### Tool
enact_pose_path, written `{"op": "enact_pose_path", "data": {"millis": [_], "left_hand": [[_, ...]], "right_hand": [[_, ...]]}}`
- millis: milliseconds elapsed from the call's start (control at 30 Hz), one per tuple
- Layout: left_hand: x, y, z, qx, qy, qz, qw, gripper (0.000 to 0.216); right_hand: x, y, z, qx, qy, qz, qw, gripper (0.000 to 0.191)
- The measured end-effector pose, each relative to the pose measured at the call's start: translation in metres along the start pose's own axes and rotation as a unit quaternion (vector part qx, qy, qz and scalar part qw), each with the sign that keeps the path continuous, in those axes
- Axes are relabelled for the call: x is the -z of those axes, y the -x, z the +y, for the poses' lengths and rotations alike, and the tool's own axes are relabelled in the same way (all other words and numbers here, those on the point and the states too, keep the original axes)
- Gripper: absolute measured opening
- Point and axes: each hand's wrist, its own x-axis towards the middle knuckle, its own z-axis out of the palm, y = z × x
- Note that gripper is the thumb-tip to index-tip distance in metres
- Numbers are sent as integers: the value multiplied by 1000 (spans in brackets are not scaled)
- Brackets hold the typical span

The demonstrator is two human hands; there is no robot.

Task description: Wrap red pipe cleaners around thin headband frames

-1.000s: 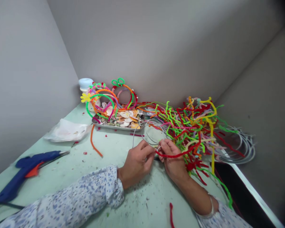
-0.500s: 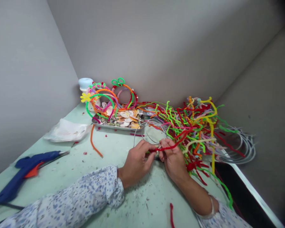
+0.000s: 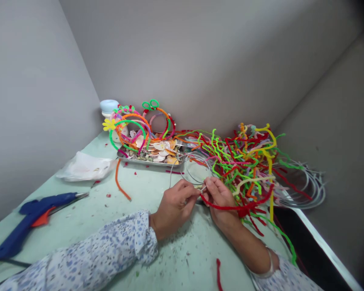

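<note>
Red fuzzy stem [image 3: 227,207] is between my hands, above the counter [image 3: 188,258], one end at my left fingers, the rest curving across my right palm, free tip out to the right. Left hand [image 3: 174,206]: fingers pinched on that end. Right hand [image 3: 223,198]: thumb and fingers closed on a thin grey wire [image 3: 203,188] (exact contact partly hidden by knuckles).

Handling, my guess: stem very light, soft outside, bendy wire core, holds a bend, not slippery, hardly fragile. Best hold is a fingertip pinch close to the end; a grip farther out would let it flop. Grey wire looks stiffer, springy, smoother, so likelier to twist; pinch firmly beside the join.

Just beyond, looped wire on the counter. Right: tangled stem pile [image 3: 245,161], wire coil [image 3: 318,190]. Farther back: tray [image 3: 151,163] with shells [image 3: 162,151], bright hoops [image 3: 133,121] on it. Far left: blue glue gun [image 3: 39,212], well apart from my hands.
</note>
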Motion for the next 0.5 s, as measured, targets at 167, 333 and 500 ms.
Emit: {"op": "enact_pose_path", "data": {"millis": [167, 333, 500], "left_hand": [[1, 0, 2, 21, -3, -17, 1000, 15], [3, -2, 4, 50, 7, -46, 998, 16], [3, -4, 4, 117, 9, -43, 992, 16]], "right_hand": [[0, 0, 0, 12, 16, -5, 1000, 27], [4, 1, 2, 21, 33, -12, 999, 23], [8, 1, 4, 28, 53, -42, 997, 19]]}}
